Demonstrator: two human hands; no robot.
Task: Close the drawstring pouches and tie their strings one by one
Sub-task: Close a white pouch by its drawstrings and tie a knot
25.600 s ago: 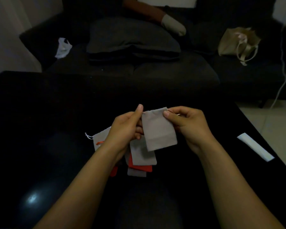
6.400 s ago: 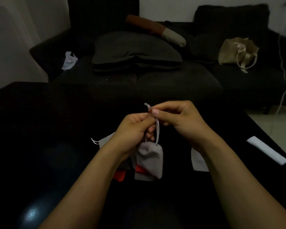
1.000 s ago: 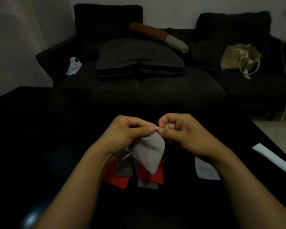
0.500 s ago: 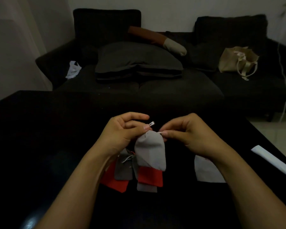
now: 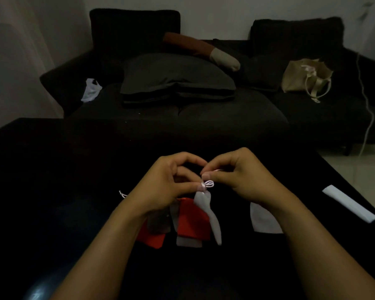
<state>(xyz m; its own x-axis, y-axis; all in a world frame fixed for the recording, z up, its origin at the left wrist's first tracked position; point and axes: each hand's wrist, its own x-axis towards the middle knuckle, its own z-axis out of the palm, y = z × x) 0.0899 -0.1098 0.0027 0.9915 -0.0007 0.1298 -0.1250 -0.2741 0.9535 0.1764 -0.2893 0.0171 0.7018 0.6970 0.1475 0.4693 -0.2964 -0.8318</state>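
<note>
Above the dark table (image 5: 52,169), both forearms reach forward from the bottom corners and the two hands meet near the middle of the view. The left hand (image 5: 167,187) is turned with its back to the camera, fingers curled in an arch, and its thumb and fingertip pinch the gathered neck of a grey pouch (image 5: 208,215). The right hand (image 5: 240,176) faces it, knuckles up and fingers bent, with thumb and forefinger pinching the pale string (image 5: 208,184) just above the pouch's neck. A small loop of that string shows between the two hands. The pouch hangs down from the pinch, drawn narrow at the top, clear of the table as far as can be told.

Under the left wrist lies a loose pile of other pouches (image 5: 191,221), red and grey, overlapping one another. A flat white pouch (image 5: 264,221) lies apart beneath the right forearm, and a white strip (image 5: 349,204) lies near the table's right edge. Beyond the table stands a dark sofa (image 5: 204,111) with a cushion (image 5: 175,79) and a beige bag (image 5: 305,76) on it.
</note>
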